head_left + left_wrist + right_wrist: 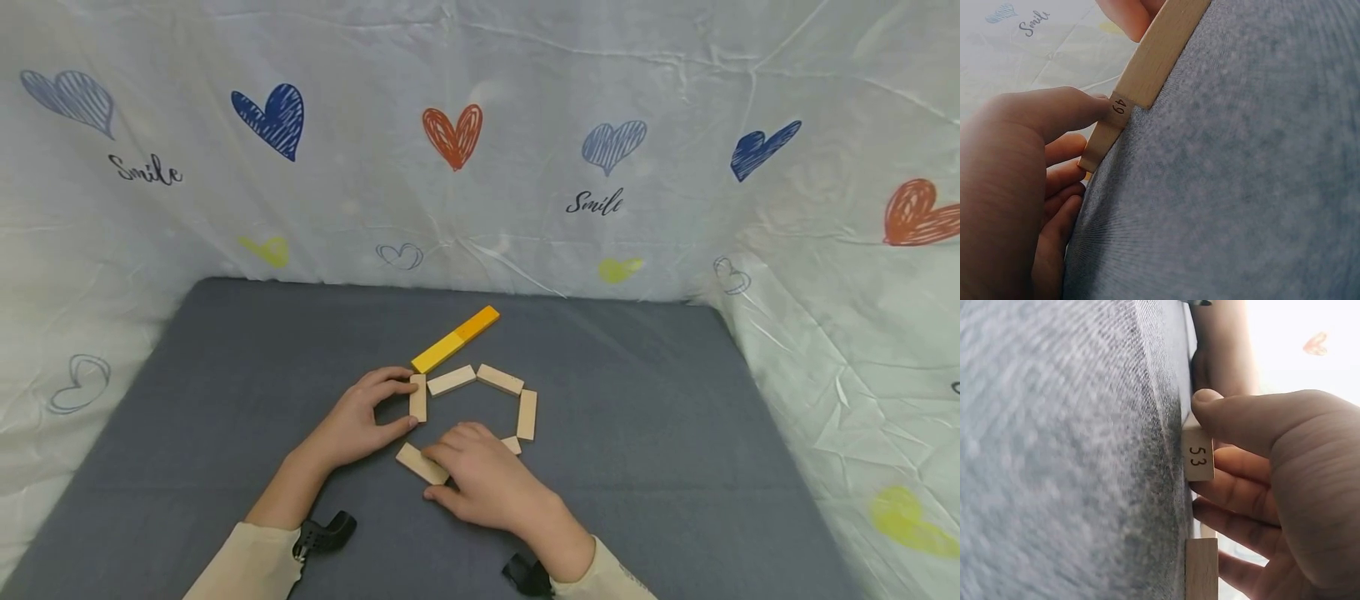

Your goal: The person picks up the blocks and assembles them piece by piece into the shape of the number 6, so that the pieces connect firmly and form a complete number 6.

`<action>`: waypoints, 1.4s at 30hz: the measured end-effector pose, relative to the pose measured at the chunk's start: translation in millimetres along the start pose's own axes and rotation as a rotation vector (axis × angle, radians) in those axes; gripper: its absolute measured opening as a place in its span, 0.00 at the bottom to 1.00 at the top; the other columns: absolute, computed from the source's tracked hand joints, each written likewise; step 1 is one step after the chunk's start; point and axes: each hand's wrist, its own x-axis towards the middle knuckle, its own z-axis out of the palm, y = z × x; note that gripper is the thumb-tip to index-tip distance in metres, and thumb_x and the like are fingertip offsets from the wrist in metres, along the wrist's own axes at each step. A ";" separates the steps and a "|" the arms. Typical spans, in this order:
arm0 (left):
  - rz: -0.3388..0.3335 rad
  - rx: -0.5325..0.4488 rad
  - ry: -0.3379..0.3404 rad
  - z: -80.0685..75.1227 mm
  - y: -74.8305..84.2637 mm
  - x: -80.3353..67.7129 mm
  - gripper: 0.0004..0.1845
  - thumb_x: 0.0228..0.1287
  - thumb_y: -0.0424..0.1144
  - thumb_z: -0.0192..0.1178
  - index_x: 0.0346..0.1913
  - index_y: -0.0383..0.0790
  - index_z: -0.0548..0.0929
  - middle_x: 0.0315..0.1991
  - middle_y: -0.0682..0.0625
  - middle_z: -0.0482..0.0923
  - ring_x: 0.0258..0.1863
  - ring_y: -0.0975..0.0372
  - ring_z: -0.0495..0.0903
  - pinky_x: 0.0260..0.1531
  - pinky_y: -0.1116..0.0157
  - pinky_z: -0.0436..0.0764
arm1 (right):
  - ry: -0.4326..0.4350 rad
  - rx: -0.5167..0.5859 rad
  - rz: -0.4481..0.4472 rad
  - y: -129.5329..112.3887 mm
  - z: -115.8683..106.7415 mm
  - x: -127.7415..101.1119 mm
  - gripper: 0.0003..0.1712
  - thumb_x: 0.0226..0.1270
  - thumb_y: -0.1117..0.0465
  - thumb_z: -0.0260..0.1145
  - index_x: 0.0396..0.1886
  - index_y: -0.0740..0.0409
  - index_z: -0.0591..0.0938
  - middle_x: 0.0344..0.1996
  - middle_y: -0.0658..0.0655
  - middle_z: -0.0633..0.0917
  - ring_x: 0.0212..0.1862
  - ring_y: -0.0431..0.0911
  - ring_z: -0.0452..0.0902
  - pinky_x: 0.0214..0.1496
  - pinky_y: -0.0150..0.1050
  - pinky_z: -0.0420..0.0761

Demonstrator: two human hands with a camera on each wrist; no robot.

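- The white sheet printed with hearts and the word "Smile" stands behind and to both sides of your work.
- The grey mat covers the table in front of you, and everything else lies on it.
- Your right hand lies palm down at the near side of the ring of blocks. Its fingers and thumb are curled round the near left block, holding it on the mat. In the right wrist view the thumb presses the end of this block, which is marked 53.
- Your left hand rests on the mat at the left of the ring. It pinches the left block between thumb and forefinger, a narrow grip. In the left wrist view the thumb touches the end of that block, which is marked 49.
- The yellow and orange bar lies aslant just beyond the ring, its near end close to the far end of the left block.
- Three more plain wooden blocks close the far and right sides of the ring: the far left block, the far right block and the right block, each close to the next at the corners.
- The small near right block peeps out beside your right hand, mostly hidden by it.
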 end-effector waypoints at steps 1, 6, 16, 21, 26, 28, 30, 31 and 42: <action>0.000 0.001 0.001 0.0 -0.1 -0.1 0.27 0.66 0.42 0.81 0.66 0.45 0.88 0.72 0.47 0.77 0.73 0.46 0.75 0.70 0.39 0.76 | 0.001 0.001 0.005 -0.4 0.2 0.2 0.26 0.75 0.41 0.76 0.64 0.50 0.88 0.52 0.46 0.87 0.58 0.42 0.82 0.76 0.44 0.75; 0.002 0.003 -0.002 0.0 0.2 -0.3 0.27 0.66 0.43 0.81 0.66 0.45 0.88 0.72 0.47 0.77 0.73 0.46 0.75 0.70 0.39 0.76 | 0.008 -0.005 0.036 -2.3 1.1 0.5 0.24 0.75 0.43 0.76 0.62 0.50 0.89 0.50 0.46 0.87 0.57 0.43 0.82 0.75 0.45 0.76; -0.006 -0.001 0.001 -0.3 0.4 -0.4 0.27 0.66 0.42 0.81 0.66 0.46 0.88 0.72 0.47 0.77 0.74 0.46 0.74 0.70 0.38 0.76 | 0.070 -0.045 0.060 -3.4 3.8 0.6 0.20 0.74 0.46 0.77 0.58 0.50 0.91 0.47 0.47 0.88 0.53 0.43 0.82 0.72 0.45 0.77; -0.008 0.004 0.001 -0.2 0.3 -0.2 0.26 0.66 0.42 0.81 0.66 0.46 0.88 0.73 0.47 0.77 0.74 0.46 0.74 0.70 0.38 0.76 | 0.095 -0.052 0.079 -2.7 4.1 -0.1 0.20 0.74 0.46 0.78 0.58 0.51 0.91 0.46 0.47 0.88 0.52 0.44 0.83 0.71 0.46 0.78; -0.003 0.008 0.003 0.0 0.8 0.8 0.26 0.66 0.42 0.81 0.66 0.45 0.88 0.72 0.46 0.77 0.73 0.45 0.75 0.69 0.38 0.76 | 0.117 -0.069 0.104 -1.3 3.6 -1.9 0.21 0.74 0.47 0.78 0.59 0.52 0.91 0.46 0.48 0.89 0.51 0.44 0.83 0.69 0.46 0.79; -0.001 0.007 0.004 -0.1 1.3 0.7 0.27 0.65 0.41 0.81 0.66 0.44 0.89 0.72 0.45 0.77 0.73 0.45 0.75 0.69 0.38 0.76 | 0.126 -0.073 0.113 -0.7 3.6 -2.7 0.21 0.74 0.47 0.78 0.58 0.53 0.91 0.45 0.48 0.88 0.51 0.44 0.83 0.68 0.46 0.80; 0.001 0.009 0.006 0.0 1.3 0.6 0.27 0.65 0.41 0.81 0.66 0.44 0.88 0.72 0.45 0.77 0.73 0.45 0.75 0.69 0.38 0.76 | 0.131 -0.071 0.124 -0.5 4.0 -3.8 0.21 0.73 0.47 0.78 0.58 0.53 0.91 0.45 0.48 0.88 0.50 0.45 0.83 0.66 0.46 0.80; 0.002 0.013 0.007 0.3 0.8 0.6 0.26 0.65 0.41 0.81 0.66 0.44 0.88 0.72 0.45 0.77 0.73 0.45 0.75 0.69 0.38 0.76 | 0.132 -0.070 0.130 -0.4 4.2 -4.4 0.21 0.74 0.47 0.78 0.58 0.53 0.91 0.44 0.48 0.88 0.50 0.45 0.83 0.66 0.46 0.81; 0.001 0.007 0.004 -0.1 1.5 0.6 0.27 0.65 0.41 0.81 0.66 0.44 0.88 0.72 0.45 0.77 0.73 0.44 0.75 0.69 0.38 0.76 | 0.158 -0.096 0.174 1.4 6.0 -8.5 0.22 0.73 0.47 0.78 0.59 0.52 0.91 0.44 0.47 0.88 0.50 0.44 0.83 0.63 0.45 0.82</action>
